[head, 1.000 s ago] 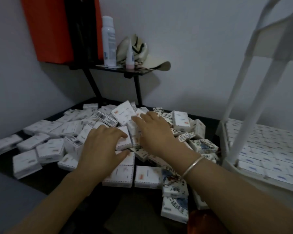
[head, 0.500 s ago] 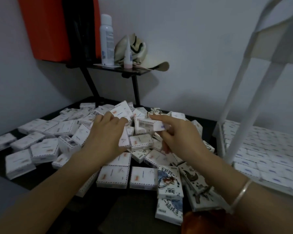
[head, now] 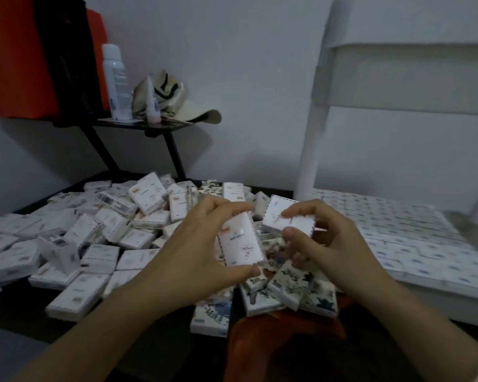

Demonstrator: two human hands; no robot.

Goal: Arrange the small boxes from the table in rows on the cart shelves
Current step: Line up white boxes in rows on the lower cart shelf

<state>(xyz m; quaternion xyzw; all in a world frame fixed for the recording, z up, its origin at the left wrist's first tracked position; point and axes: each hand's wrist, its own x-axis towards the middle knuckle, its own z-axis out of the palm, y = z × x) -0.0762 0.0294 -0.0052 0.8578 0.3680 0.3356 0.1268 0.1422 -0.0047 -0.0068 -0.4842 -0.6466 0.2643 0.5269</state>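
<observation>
Our left hand (head: 193, 255) no longer lies flat in the pile (head: 116, 230) as it did half a second ago. It is up above the pile's near right edge and holds a box of its own, and our right hand (head: 334, 244) has drawn in beside it.

The left hand clamps the tall box (head: 242, 244) end to end, with the thumb (head: 253, 271) under its lower short edge and the fingers (head: 226, 206) curled over the upper one. The printed face turns toward us.

Just to the right of it, above the same edge of the pile, the right hand pinches the tilted box (head: 283, 217). The forefinger lies on the top face and the thumb presses beneath its near edge. The two boxes nearly touch at their corners.

The pile sprawls over the dark table (head: 14, 315). To the right of the pile stands the cart shelf (head: 425, 292), already lined with rows of boxes (head: 398, 232).
</observation>
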